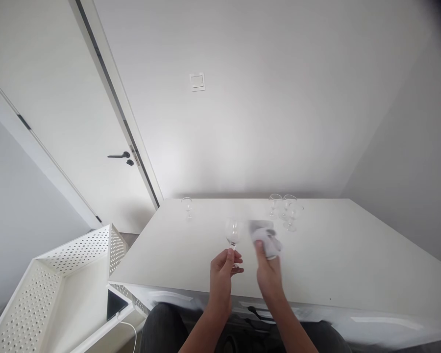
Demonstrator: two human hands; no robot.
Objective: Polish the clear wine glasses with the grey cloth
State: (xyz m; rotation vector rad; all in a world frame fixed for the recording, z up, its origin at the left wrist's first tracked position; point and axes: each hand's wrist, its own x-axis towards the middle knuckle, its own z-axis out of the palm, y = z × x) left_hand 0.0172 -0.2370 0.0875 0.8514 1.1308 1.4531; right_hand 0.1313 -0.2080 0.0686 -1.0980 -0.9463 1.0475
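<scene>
My left hand [224, 267] pinches the stem of a clear wine glass [234, 229], which stands upright above the white tabletop with its bowl up. Just right of it, my right hand [269, 269] is closed on a white and grey cloth [266, 239], smeared by motion. The cloth and the glass are apart. Towards the back right stand several stemmed glasses close together, among them a front glass [293, 215] and a left one [275, 203]. Alone at the back left is a small stemmed glass [187, 206].
The white table [338, 255] meets the wall at the back. Left of it is a white perforated-sided cart [84, 289] with a dark device [115, 304] and a white cable [132, 327]. Dark drawer handles [260, 315] sit below the front edge. A door [66, 122] stands behind left.
</scene>
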